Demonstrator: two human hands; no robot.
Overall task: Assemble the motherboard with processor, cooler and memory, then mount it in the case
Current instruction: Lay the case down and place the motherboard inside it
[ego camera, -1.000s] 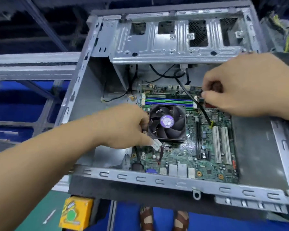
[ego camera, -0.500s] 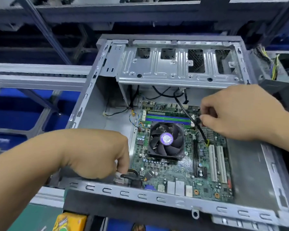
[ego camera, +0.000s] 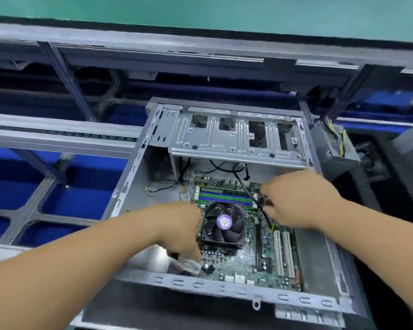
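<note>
1. The motherboard (ego camera: 246,256) lies flat inside the open grey case (ego camera: 138,160), and the places below are given from its black cooler (ego camera: 223,225) with the purple label on the fan hub.
2. The left hand (ego camera: 179,231) sits just left of the cooler, knuckles up, fingers curled downward toward the board's near-left corner; its fingertips are at a pale, blurred bundle (ego camera: 188,264) beside a black round part – whether they pinch it or only touch it cannot be told.
3. The right hand (ego camera: 296,201) is to the right of and beyond the cooler, fingers bent inward at the board's right edge, next to a black cable (ego camera: 253,198) that runs diagonally past the cooler; the fingertips are hidden behind the hand's own knuckles, so what they hold, if anything, cannot be told.
4. Beyond the cooler lie the memory slots (ego camera: 224,197), striped green and blue.
5. To the cooler's right stand 2 white expansion slots (ego camera: 283,252).
6. Farther beyond the cooler, a silver drive cage (ego camera: 234,136) spans the case – it covers the board's far edge.
7. Both forearms leave the picture at its lower edge.
</note>
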